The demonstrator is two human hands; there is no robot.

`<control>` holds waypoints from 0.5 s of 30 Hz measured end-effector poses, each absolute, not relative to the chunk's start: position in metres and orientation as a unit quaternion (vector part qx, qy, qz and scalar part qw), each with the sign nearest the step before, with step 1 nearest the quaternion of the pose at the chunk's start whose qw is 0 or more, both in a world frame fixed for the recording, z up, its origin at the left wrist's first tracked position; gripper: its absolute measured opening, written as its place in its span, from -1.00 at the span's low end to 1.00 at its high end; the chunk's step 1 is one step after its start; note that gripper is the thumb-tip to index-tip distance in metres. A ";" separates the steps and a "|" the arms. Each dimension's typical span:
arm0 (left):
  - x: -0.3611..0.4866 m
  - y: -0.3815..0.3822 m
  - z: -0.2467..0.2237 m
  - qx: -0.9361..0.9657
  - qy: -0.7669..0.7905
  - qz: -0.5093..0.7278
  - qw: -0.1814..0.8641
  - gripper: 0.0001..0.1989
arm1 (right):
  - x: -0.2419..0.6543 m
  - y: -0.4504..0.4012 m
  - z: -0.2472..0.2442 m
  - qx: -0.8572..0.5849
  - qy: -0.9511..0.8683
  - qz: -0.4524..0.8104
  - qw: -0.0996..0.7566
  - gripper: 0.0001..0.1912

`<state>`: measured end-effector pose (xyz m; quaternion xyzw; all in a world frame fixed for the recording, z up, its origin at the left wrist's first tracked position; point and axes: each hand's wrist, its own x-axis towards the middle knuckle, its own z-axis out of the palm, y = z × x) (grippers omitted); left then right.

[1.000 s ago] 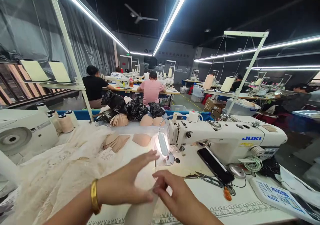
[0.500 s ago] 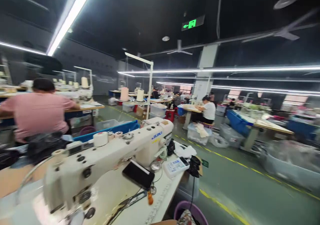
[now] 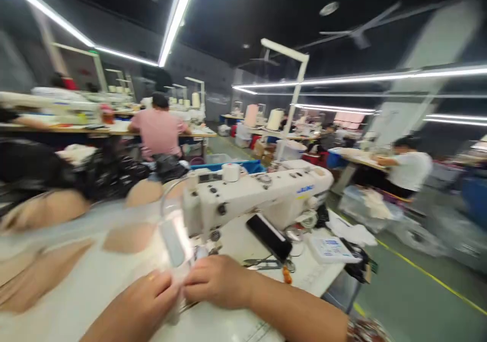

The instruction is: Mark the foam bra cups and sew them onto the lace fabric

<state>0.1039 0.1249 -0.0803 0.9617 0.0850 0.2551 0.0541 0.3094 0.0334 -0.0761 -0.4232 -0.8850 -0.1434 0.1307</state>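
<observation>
Blurred view: the wearer's left hand [image 3: 142,301] and right hand [image 3: 216,281] meet, fingers curled, tips close together; whether they hold anything, or how tightly, cannot be told; taking the hands as clock centre, a white sewing machine [image 3: 266,195] stands at one o'clock; loose tan pads [image 3: 129,237] lie at nine and ten, untouched, so some seem left; what is done is unclear; a lit lamp [image 3: 173,243] crowds twelve; a phone [image 3: 269,236] lies at two, scissors [image 3: 262,265] near three, beside the right forearm.
</observation>
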 end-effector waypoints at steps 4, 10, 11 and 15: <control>0.085 0.109 -0.065 0.980 0.061 0.186 -0.036 -0.77 | 0.322 0.015 -0.075 -0.447 -0.862 -0.076 0.226 -0.78; 0.096 0.102 -0.070 0.971 0.091 0.217 -0.050 -0.75 | 0.322 0.005 -0.069 -0.447 -0.867 -0.010 0.220 -0.74; 0.096 0.101 -0.071 0.969 0.094 0.221 -0.053 -0.75 | 0.321 0.005 -0.069 -0.449 -0.865 -0.006 0.224 -0.75; 0.096 0.100 -0.072 0.967 0.095 0.232 -0.050 -0.76 | 0.322 0.005 -0.068 -0.454 -0.860 0.011 0.231 -0.72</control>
